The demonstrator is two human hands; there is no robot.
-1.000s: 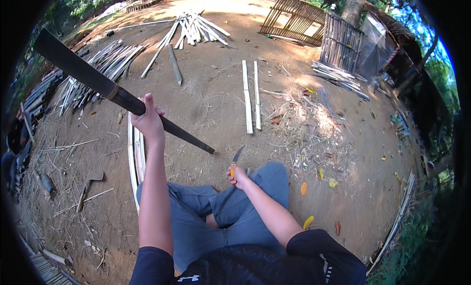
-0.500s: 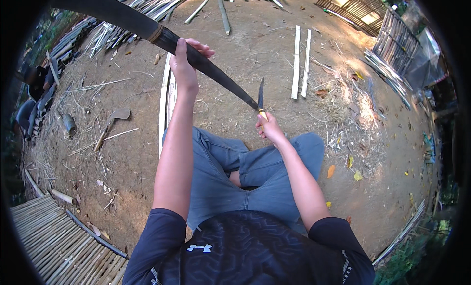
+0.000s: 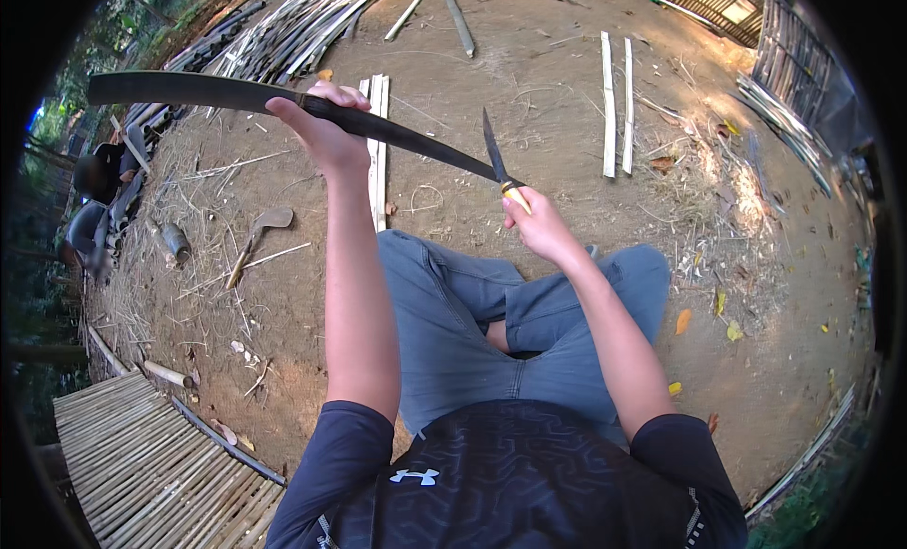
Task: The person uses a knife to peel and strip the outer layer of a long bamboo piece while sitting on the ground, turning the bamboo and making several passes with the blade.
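Note:
My left hand (image 3: 331, 138) is closed round a long, dark bamboo strip (image 3: 203, 89) with a ringed node beside the grip. The strip slants down from the upper left, its broad end square and its far side narrowing toward my right hand (image 3: 543, 226). In that hand is a knife (image 3: 491, 143) with a pale yellow handle and a dark pointed blade, tip upward. The narrow end of the strip meets the knife where blade and handle join; whether my right fingers also touch the strip, I cannot tell. Both arms reach out over my crossed legs.
Pale split strips (image 3: 378, 152) lie beyond my left knee, two more (image 3: 607, 105) ahead right. A broad-bladed tool (image 3: 272, 218) rests left, near a dark tube (image 3: 176, 242). Strips are heaped (image 3: 302, 29) far left, where a person (image 3: 99, 176) sits. A slatted bamboo platform (image 3: 142, 454) stands near left.
The bamboo strip has swung to a flatter slant, its broad end lower. My left hand has turned and its thumb now points outward. The knife stays at the narrow end; the whole view has shifted.

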